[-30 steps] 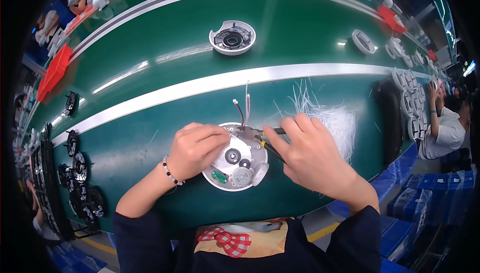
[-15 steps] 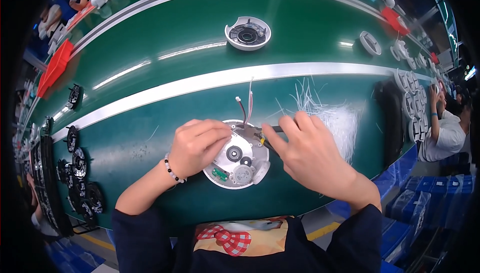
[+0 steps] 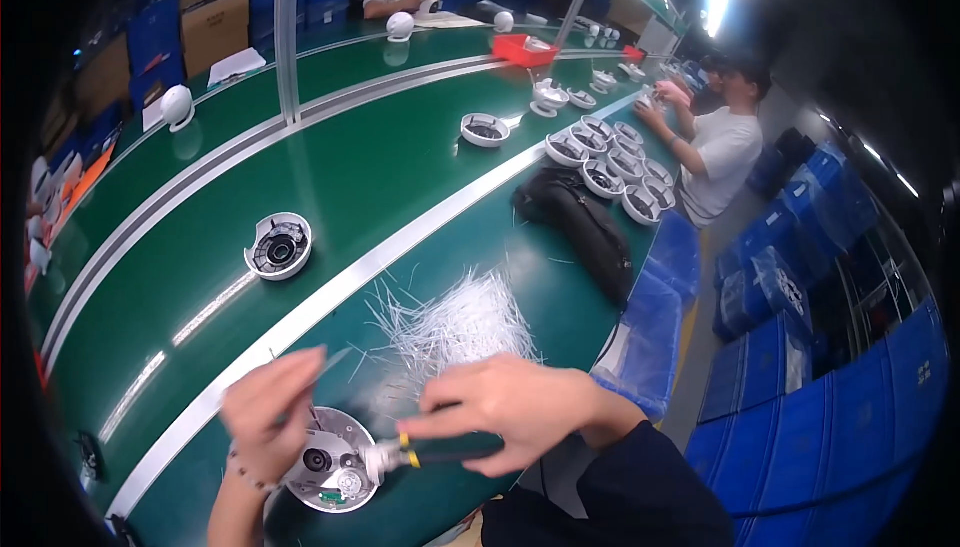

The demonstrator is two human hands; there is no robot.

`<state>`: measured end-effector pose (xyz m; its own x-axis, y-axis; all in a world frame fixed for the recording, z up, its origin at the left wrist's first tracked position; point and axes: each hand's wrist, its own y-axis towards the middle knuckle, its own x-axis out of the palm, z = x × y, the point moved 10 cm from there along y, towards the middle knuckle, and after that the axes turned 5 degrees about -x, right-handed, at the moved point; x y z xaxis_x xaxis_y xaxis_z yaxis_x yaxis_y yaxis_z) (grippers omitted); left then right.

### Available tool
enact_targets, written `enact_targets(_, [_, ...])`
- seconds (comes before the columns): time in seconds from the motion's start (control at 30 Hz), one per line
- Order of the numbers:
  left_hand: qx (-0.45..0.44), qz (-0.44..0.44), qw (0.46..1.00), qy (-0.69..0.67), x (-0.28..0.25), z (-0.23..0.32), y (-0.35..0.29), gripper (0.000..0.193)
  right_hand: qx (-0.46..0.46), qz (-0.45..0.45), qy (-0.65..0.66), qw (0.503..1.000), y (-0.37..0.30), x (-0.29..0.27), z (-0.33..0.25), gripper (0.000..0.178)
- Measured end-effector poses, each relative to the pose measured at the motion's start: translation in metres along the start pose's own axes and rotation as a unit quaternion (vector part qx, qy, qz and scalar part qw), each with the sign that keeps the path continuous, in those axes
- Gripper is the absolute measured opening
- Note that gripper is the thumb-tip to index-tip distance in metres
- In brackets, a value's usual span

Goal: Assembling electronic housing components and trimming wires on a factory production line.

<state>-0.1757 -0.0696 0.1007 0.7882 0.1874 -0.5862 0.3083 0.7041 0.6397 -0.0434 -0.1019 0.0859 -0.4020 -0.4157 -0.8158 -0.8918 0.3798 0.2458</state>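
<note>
A round white housing (image 3: 367, 499) lies on the near bench, with a dark round hub, a small motor and a green circuit board inside. My left hand (image 3: 270, 407) is raised over its upper left edge, blurred, fingertips pinched on a thin white strip (image 3: 337, 359). Right of the housing, my right hand (image 3: 515, 412) grips pliers (image 3: 450, 455) with black-and-yellow handles. Their jaws are blurred against the housing's right side, and I cannot tell whether they touch it. Beyond my hands lies a heap of thin white strips (image 3: 465, 322), looking like cable ties.
A white-rimmed housing (image 3: 278, 247) sits on the green belt, with another housing (image 3: 485, 130) farther along. Several white housings (image 3: 602, 179) are grouped beyond a black bag (image 3: 575, 232). A blue bin (image 3: 645, 347) flanks the bench. A co-worker (image 3: 715, 147) works at the far right.
The view has swung to the right. My left hand has lifted away from the housing with a thin white strip. My right hand has drawn the pliers back from the wires.
</note>
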Motion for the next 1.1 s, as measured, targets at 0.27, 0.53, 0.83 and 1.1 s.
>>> enact_targets(0.27, [-0.191, 0.003, 0.98, 0.065, -0.019, -0.068, -0.027, 0.044, -0.01, -0.022, 0.205, 0.979, -0.033, 0.054, -0.003, 0.062])
enact_targets(0.53, [-0.571, -0.074, 0.671, -0.468, 0.044, -0.114, -0.204, 0.048, -0.047, -0.006, 0.377, 0.925, -0.01, 0.11, -0.009, 0.066])
enact_targets(0.83, [-0.528, 0.169, 0.628, -0.547, -0.004, -0.222, -0.134, 0.036, 0.062, 0.038, 0.038, 0.997, -0.002, 0.154, 0.014, 0.067])
enact_targets(1.1, [-0.416, 0.211, 0.65, -0.6, -0.034, -0.328, -0.111, 0.039, 0.009, 0.027, 0.044, 0.999, 0.037, 0.207, -0.004, 0.063])
